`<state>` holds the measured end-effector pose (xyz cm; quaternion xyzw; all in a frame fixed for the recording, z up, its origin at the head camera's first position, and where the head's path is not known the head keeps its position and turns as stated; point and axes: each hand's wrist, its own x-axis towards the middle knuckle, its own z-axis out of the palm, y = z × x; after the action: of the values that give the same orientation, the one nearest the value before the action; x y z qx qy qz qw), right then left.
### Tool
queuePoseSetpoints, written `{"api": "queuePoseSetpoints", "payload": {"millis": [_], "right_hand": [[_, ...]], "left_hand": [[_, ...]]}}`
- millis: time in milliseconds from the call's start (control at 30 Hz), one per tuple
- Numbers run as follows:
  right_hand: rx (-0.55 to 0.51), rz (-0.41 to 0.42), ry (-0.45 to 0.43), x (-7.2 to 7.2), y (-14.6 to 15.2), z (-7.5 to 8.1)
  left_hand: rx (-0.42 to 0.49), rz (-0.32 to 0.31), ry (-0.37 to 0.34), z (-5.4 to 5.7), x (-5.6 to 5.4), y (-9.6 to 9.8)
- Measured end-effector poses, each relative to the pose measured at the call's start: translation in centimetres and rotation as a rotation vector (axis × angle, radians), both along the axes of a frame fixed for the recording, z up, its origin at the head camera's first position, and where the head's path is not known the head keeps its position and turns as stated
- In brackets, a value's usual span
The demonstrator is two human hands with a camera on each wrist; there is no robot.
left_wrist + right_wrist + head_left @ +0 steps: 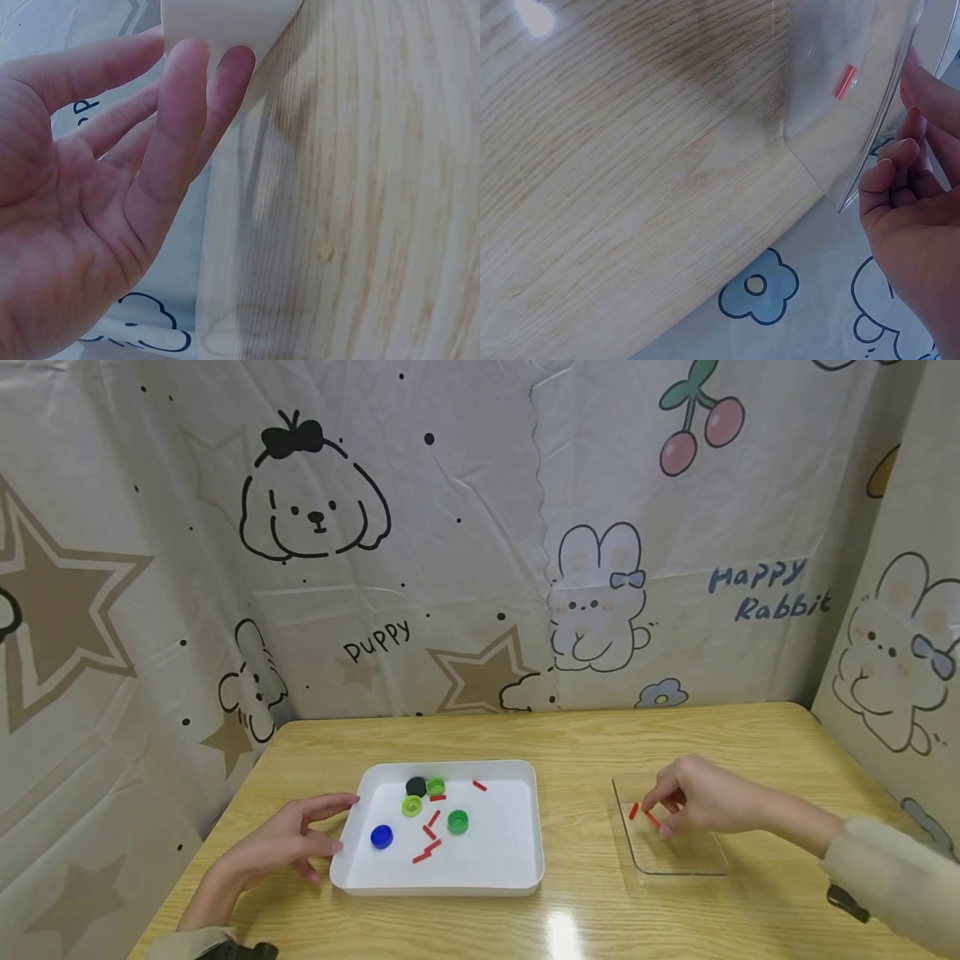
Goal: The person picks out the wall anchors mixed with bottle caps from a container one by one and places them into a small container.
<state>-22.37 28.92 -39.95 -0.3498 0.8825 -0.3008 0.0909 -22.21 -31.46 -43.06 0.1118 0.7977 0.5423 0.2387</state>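
At the left end of a white tray (pixel 487 860), my left hand (pixel 281 839) touches the wall with fairly straight fingertips, thumb spread from the other fingers; the left wrist view shows its fingers (pixel 172 112) against the tray's corner. My right hand (pixel 701 797) is over a shallow clear tray (pixel 682 860), pinching a short red stick (pixel 653 820) between thumb and forefinger. Another red stick (pixel 633 811) lies in the clear tray, left of the fingertips. In the right wrist view the other fingers (pixel 877 176) are curled in, and most of the pinched stick is hidden.
Inside the white tray are a blue cap (pixel 382 837), a black cap (pixel 416 787), a dark green cap (pixel 457 822), two lighter green caps (pixel 412 806) and several red sticks (pixel 429 832). The wooden table (pixel 585 743) is backed by a printed curtain (pixel 465 568).
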Motion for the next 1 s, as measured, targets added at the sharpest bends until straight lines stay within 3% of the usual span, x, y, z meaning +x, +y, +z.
{"api": "queuePoseSetpoints", "payload": {"millis": [1000], "right_hand": [[0.035, 0.006, 0.009, -0.3, -0.31, -0.16]], "left_hand": [[0.022, -0.001, -0.005, 0.0, -0.05, 0.2]]}}
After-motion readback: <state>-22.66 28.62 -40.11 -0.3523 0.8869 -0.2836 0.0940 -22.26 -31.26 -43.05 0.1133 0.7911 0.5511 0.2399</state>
